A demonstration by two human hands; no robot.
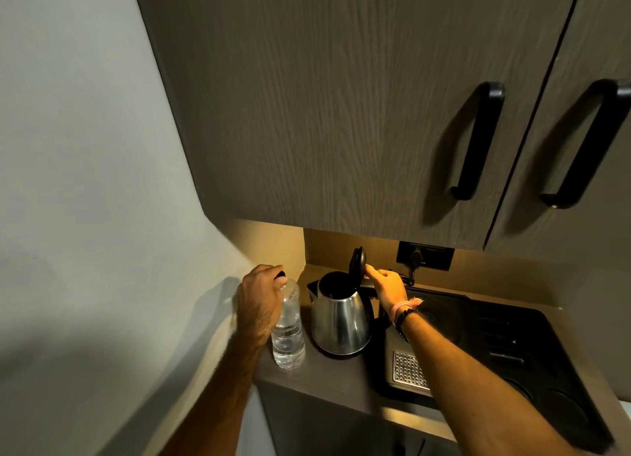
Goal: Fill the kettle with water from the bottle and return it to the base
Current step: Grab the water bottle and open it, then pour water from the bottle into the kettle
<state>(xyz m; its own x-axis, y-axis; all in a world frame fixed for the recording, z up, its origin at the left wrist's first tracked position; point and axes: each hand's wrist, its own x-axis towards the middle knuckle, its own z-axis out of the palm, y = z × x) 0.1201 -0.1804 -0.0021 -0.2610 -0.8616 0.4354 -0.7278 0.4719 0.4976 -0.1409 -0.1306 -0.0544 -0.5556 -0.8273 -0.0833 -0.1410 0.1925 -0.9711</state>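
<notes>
Steel kettle (341, 315) handle in right hand (387, 286); left hand (261, 293) clasped over bottle (288, 332) cap.

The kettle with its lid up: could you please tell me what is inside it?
The kettle stands with its lid raised, but the interior looks uniformly dark. Whether any water is inside cannot be seen; its base is hidden underneath.

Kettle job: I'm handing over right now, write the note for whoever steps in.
Left hand: closed over the cap of the water bottle, which stands upright on the counter left of the kettle.
Right hand: fingers at the kettle's raised lid.
Done: lid open.
Left: uncap the bottle, pour, shut the lid, seat the kettle on its base, which I cannot make out here.
</notes>
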